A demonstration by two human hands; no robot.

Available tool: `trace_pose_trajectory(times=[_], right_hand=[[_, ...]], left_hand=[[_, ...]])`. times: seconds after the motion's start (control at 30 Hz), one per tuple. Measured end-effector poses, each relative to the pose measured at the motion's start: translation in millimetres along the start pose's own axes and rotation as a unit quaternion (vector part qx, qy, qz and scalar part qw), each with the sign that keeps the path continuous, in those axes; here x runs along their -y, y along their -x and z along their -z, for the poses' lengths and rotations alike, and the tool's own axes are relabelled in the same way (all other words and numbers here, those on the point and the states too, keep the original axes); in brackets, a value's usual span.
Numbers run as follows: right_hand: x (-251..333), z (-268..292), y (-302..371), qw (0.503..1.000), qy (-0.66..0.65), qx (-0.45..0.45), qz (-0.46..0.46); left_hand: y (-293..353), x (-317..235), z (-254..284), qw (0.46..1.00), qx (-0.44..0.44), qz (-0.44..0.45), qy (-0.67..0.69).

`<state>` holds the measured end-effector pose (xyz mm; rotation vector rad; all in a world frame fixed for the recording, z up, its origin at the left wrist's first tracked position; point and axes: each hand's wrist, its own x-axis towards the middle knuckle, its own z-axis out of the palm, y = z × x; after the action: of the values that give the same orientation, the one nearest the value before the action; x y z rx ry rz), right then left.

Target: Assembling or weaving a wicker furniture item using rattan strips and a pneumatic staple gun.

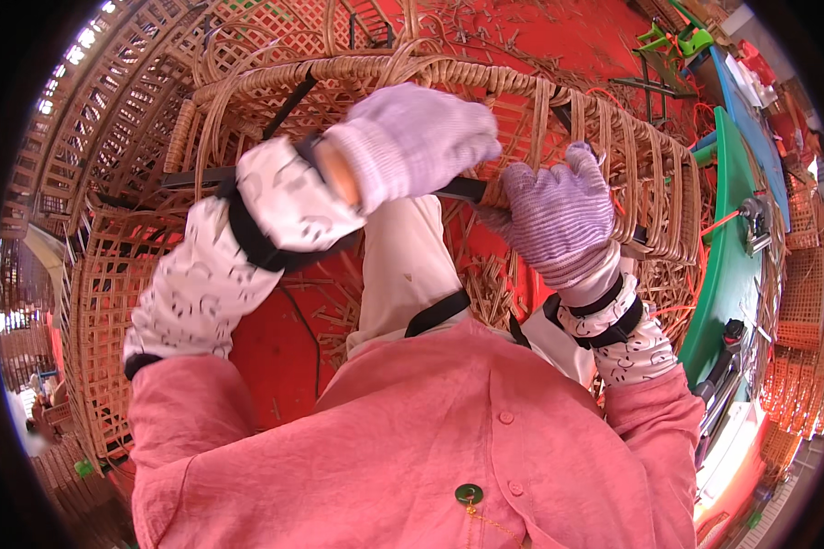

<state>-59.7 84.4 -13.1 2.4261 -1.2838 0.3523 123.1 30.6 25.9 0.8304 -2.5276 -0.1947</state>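
Both hands wear lilac knitted gloves. In front of me is a woven rattan frame (604,114) with a thick wrapped rim and dark metal bars. My left hand (421,137) is raised over the frame, its fingers curled closed and somewhat blurred; what lies inside them is hidden. My right hand (563,215) is closed at the end of a dark bar (462,189), where light brown rattan is wound round it. The thumb side of that hand presses on the winding. Long loose rattan strands (215,137) loop over the frame's left part.
Cut rattan scraps (485,279) litter the red floor (279,366). Stacked woven panels (110,302) stand at the left. On the right are a green board (728,265) with a metal tool (755,220) by it, and a blue board (751,128). Orange cord runs near them.
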Motion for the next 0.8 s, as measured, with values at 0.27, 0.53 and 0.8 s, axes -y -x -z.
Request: trace_pose_trajectory(times=[0.27, 0.53, 0.8], right_hand=[[0.6, 3.3, 2.3, 1.000, -0.015, 0.013, -0.004], [-1.8, -3.4, 4.2, 0.999, -0.041, -0.024, -0.012], [-1.5, 1.9, 8.6, 1.000, -0.019, -0.011, 0.001]], left_hand=[[-57.6, 4.9, -11.7, 0.883, 0.431, 0.042, -0.183], [0.8, -11.5, 2.2, 0.991, 0.128, 0.015, 0.045], [46.2, -25.1, -29.0, 0.990, -0.131, -0.030, 0.042]])
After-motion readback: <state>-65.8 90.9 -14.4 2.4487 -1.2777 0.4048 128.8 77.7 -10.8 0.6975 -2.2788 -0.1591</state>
